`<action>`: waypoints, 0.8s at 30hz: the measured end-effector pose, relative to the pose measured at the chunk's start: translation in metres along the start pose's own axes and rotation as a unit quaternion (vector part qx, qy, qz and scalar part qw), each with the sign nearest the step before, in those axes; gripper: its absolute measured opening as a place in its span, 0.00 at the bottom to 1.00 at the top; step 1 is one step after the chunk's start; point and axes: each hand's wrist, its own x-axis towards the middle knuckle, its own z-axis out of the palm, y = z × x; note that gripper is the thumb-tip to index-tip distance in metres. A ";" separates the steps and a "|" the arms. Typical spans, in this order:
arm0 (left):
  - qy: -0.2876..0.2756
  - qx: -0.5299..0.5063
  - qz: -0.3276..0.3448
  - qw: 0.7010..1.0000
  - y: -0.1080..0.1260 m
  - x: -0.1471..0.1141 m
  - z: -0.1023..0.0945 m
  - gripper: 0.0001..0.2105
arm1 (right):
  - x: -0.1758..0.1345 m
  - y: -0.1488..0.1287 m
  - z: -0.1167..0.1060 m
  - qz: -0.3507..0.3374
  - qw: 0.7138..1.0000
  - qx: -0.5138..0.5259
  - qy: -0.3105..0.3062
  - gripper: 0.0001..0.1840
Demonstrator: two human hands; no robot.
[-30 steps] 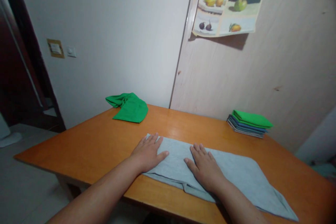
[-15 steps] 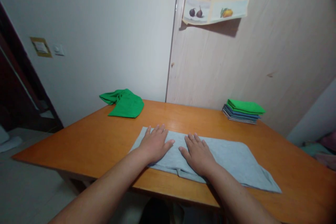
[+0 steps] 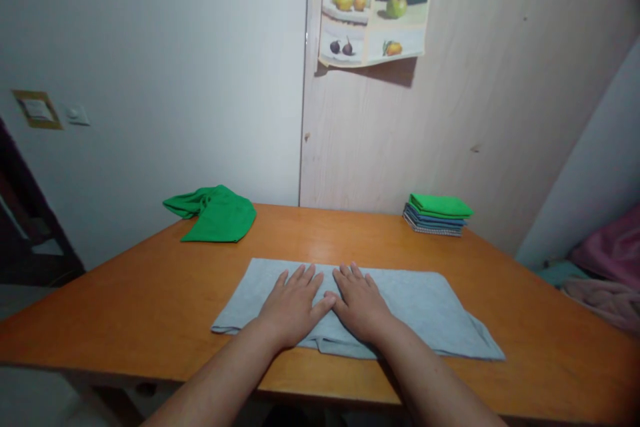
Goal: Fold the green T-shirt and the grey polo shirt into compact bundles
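A light grey piece of cloth (image 3: pixel 420 307), folded into a long flat shape, lies near the front edge of the table. On its left-centre part rests my left hand (image 3: pixel 295 303), palm down with fingers spread. Just beside it my right hand (image 3: pixel 361 300) lies flat on the same cloth, fingers stretched forward. The two thumbs meet or nearly meet between the hands. Layers show along the cloth's near edge, with a small crease below the hands. Its right end tapers to a corner.
The wooden table (image 3: pixel 145 293) carries a crumpled green cloth (image 3: pixel 220 217) at the back left. At the back right stands a stack of folded cloths (image 3: pixel 436 215), bright green on top. A fruit poster (image 3: pixel 373 23) hangs on the wall behind. Pink fabric (image 3: pixel 613 247) lies beyond the right side.
My hands have come closer together on the grey cloth, the left hand sliding right toward the right hand. The camera view has turned somewhat to the right and up.
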 end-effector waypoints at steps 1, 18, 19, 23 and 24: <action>-0.001 0.001 0.001 1.000 0.000 0.000 0.000 0.37 | 0.000 0.002 -0.002 0.002 1.000 0.012 -0.003 0.39; -0.049 0.023 -0.013 0.998 0.003 0.002 -0.010 0.38 | -0.025 0.065 -0.002 0.078 0.995 -0.052 0.021 0.48; -0.057 0.024 -0.015 0.998 0.004 0.002 -0.012 0.38 | -0.025 0.065 -0.002 0.078 0.995 -0.051 0.023 0.48; -0.068 0.026 -0.018 0.997 0.013 0.011 -0.022 0.37 | -0.025 0.062 -0.003 0.075 0.996 -0.042 0.030 0.47; -0.058 0.028 -0.013 0.998 0.018 0.016 -0.024 0.36 | -0.025 0.061 -0.004 0.075 0.996 -0.038 0.029 0.48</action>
